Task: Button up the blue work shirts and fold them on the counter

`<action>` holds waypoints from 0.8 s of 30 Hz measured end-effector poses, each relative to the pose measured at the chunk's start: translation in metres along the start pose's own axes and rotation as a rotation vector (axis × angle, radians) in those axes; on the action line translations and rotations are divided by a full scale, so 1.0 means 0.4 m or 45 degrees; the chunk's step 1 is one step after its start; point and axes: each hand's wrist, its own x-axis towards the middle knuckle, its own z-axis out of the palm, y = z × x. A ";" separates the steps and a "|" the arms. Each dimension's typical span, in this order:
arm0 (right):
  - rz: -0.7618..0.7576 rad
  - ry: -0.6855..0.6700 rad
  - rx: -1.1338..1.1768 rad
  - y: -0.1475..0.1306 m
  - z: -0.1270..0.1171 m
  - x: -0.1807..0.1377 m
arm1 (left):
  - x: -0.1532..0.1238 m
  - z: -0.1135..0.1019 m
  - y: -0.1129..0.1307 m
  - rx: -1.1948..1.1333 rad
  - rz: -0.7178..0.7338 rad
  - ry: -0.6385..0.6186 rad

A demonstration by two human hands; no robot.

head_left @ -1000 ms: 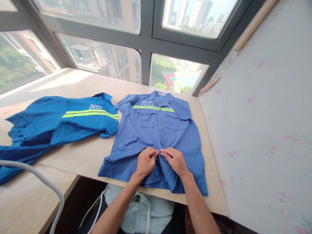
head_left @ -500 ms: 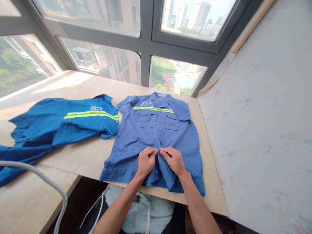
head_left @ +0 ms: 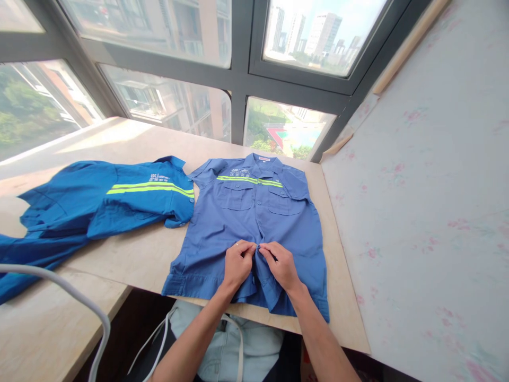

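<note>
A blue short-sleeved work shirt (head_left: 222, 223) with a yellow-green reflective stripe lies face up on the wooden board (head_left: 135, 254), collar toward the window. My left hand (head_left: 237, 262) and my right hand (head_left: 281, 265) meet at the lower part of its button placket. Both are closed in a pinch on the two front edges of the fabric, thumbs and forefingers nearly touching. A ring shows on my left hand. The button or hole under the fingertips is hidden.
A second, brighter blue shirt (head_left: 99, 204) with a reflective stripe lies crumpled at the left. A white cable (head_left: 75, 294) arcs across the near left. A pale floral-patterned wall (head_left: 429, 212) closes the right side, and windows (head_left: 178, 106) stand behind the board.
My hands have stayed pinched at the same spot on the placket, with only small finger shifts. The camera has tilted slightly, so everything sits a little lower and leftward.
</note>
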 end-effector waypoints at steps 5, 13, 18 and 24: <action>0.005 0.049 -0.022 0.005 0.010 -0.003 | -0.004 0.003 -0.009 0.007 0.043 -0.015; -0.025 0.025 -0.116 0.008 0.005 -0.002 | -0.007 -0.004 -0.011 -0.008 0.065 -0.053; 0.011 -0.038 -0.130 0.014 0.001 -0.002 | -0.008 -0.004 -0.013 -0.002 0.070 -0.068; -0.012 -0.049 -0.245 0.020 0.001 -0.003 | -0.010 -0.005 -0.011 0.014 0.077 -0.065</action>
